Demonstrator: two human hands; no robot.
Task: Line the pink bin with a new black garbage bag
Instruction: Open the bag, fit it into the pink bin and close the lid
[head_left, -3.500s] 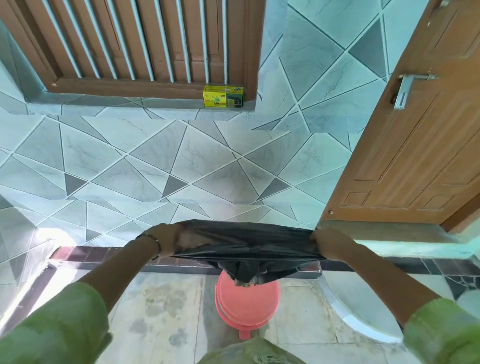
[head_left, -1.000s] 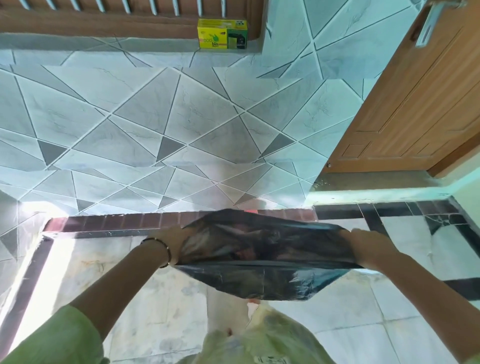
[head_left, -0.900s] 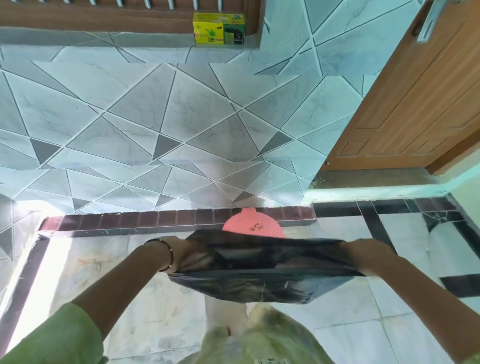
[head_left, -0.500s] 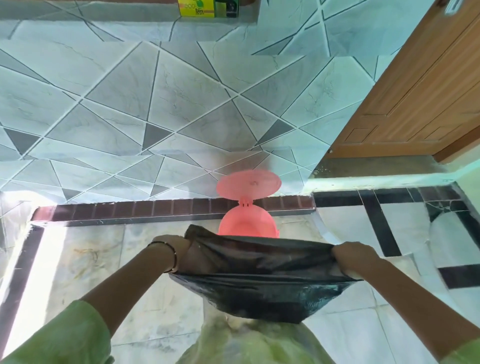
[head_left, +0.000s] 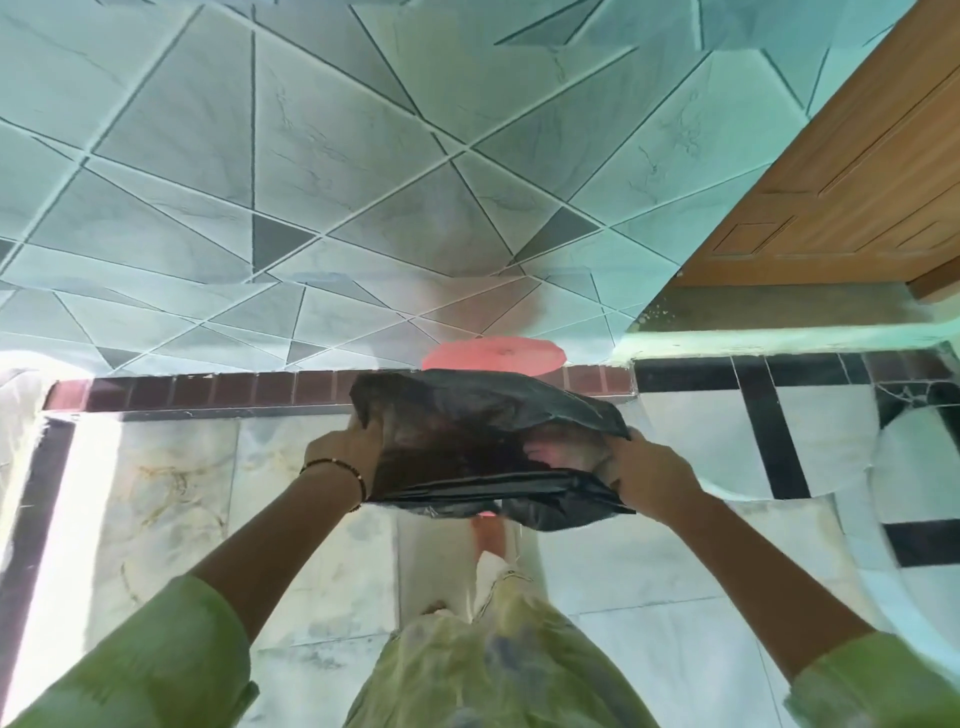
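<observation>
A black garbage bag (head_left: 483, 441) is stretched open between my two hands, low over the floor. My left hand (head_left: 345, 452) grips its left edge and my right hand (head_left: 649, 475) grips its right edge. The bag covers the body of the pink bin. Only the bin's raised round lid (head_left: 493, 354) shows above the bag's far edge, plus a pink glimpse through the bag's mouth and a small pink spot below the bag. The view is blurred.
A tiled wall (head_left: 311, 182) with a dark red brick skirting (head_left: 208, 389) runs right behind the bin. A brown wooden door (head_left: 857, 171) stands at the right over a raised step (head_left: 779, 338). Marble floor (head_left: 171, 493) lies to the left and right.
My hands have carried the open bag forward and down over the bin, hiding its body. The bag's mouth is pulled wider. The camera has tilted further down and the yellow box left the view.
</observation>
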